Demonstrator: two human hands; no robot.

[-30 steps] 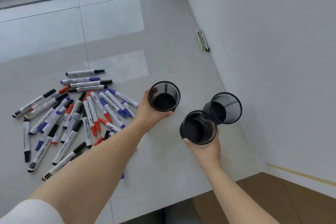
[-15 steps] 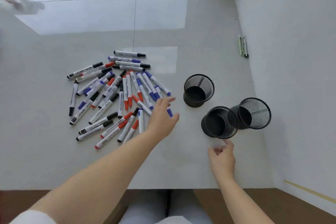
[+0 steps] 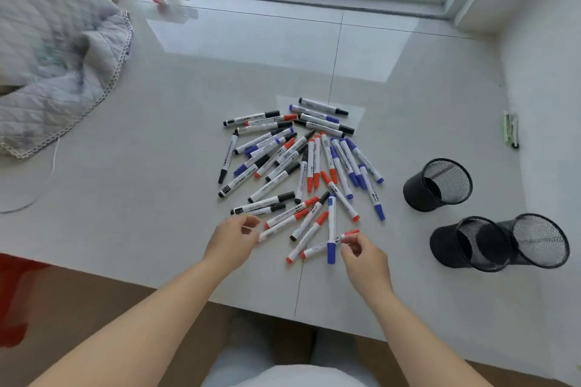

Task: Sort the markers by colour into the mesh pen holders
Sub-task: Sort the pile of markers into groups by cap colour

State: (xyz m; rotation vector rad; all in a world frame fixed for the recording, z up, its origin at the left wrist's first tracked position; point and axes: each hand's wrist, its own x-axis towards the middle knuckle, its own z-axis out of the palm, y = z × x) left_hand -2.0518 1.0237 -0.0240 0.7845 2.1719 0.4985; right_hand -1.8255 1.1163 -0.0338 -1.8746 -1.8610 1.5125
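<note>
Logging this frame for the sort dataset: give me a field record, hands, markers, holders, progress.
left hand: at near edge of pile, fingertips on a red-capped marker
right hand: pinching another red-capped marker
marker pile: black, red and blue caps mixed, loose on the white surface
mesh holders: three, black, right of pile; one apart, two touching
holder contents: no markers seen inside
progress: sorting not yet begun

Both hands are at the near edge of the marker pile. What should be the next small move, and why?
Probably the right hand should close on the red-capped marker at its fingertips and lift it. All three mesh holders look empty, so no sorting has begun, and this marker lies at the pile's near edge, easy to pick.
</note>
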